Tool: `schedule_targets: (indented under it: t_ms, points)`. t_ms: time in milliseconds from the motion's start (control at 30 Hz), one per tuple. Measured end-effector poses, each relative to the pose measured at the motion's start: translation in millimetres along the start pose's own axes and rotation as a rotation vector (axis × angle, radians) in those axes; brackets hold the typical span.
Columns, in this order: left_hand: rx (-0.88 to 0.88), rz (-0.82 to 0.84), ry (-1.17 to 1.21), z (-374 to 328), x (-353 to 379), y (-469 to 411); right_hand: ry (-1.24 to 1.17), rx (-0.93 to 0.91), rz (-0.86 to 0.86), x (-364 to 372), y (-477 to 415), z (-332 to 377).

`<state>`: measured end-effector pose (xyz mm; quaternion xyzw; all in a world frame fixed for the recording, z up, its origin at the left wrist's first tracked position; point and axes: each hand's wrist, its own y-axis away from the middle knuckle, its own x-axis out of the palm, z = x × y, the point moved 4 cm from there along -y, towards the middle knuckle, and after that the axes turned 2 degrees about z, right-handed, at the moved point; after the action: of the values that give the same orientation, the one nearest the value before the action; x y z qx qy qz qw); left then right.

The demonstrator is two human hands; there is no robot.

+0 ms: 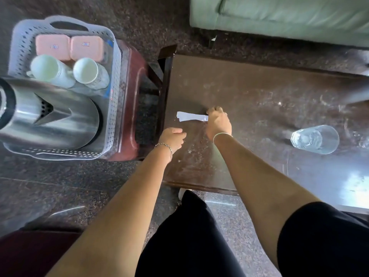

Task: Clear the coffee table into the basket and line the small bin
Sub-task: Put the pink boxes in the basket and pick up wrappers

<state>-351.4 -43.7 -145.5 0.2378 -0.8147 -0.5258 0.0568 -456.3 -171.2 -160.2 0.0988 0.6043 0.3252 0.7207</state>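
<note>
On the dark coffee table [249, 92], my right hand [217, 122] pinches one end of a white strip of paper [190, 116] that lies near the table's left edge. Just below it, over the same edge, my left hand [172, 137] has its fingers curled in and holds nothing. A clear drinking glass [315, 139] lies on its side at the table's right. To the left, a grey perforated basket [114, 92] holds two pink boxes [68, 47], two white cups [67, 71] and a steel kettle [50, 114].
The basket rests on a dark red plastic stool [132, 108] beside the table. A green sofa [279, 17] stands beyond the table's far edge. The floor is dark speckled stone. My legs in black stand at the table's near edge.
</note>
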Motion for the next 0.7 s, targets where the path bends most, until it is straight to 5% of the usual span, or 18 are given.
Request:
schedule_targets:
  t_ms: [167,400,700]
  points:
    - [-0.007,0.027,0.109,5.8,-0.1,5.8,0.016,-0.021,-0.024,5.1,-2.0,-2.7]
    - [0.018,0.043,0.257,9.0,-1.4,26.7,-0.292,0.104,-0.014,2.9,25.5,-12.7]
    - [-0.086,0.154,0.264,37.6,12.2,84.5,-1.191,0.249,0.077,-6.3,130.3,-13.8]
